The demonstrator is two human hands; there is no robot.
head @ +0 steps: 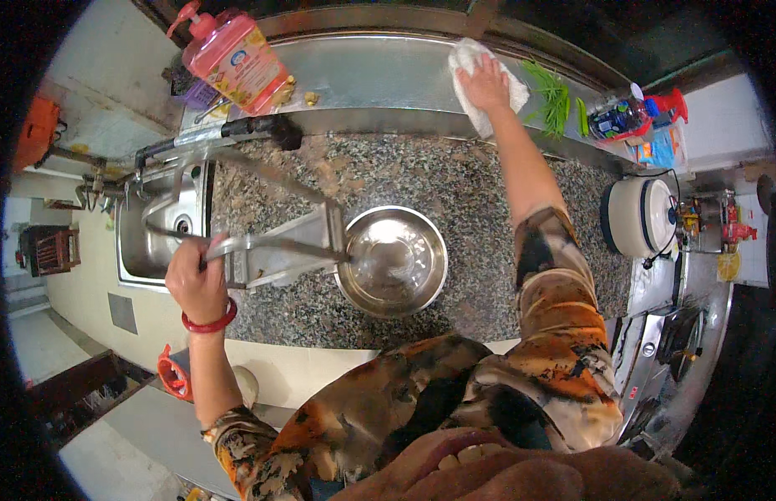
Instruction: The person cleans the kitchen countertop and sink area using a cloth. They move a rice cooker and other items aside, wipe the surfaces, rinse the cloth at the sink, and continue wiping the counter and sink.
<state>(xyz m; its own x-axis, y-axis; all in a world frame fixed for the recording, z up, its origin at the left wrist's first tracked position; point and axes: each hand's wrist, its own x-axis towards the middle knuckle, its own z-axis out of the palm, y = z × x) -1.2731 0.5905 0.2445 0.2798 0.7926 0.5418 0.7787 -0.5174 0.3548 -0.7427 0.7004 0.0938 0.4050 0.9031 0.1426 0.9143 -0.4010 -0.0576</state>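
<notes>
My left hand (200, 275) grips a metal rack (287, 244), blurred by motion, above the counter between the sink and a steel basin. My right hand (486, 86) lies flat on a white cloth (518, 94), pressed against the metal-covered ledge (375, 75) behind the counter. The round stainless steel basin (394, 263) rests on the speckled stone counter (475, 206), just right of the rack. Green onions (550, 97) lie on the ledge to the right of the cloth.
A steel sink (159, 232) is at the left, under a pipe (200, 138). A pink pump bottle (240, 66) and ginger pieces (311, 98) stand at the ledge's left. At the right are a bottle (619, 118), a white cooker (641, 216) and a gas stove (663, 357).
</notes>
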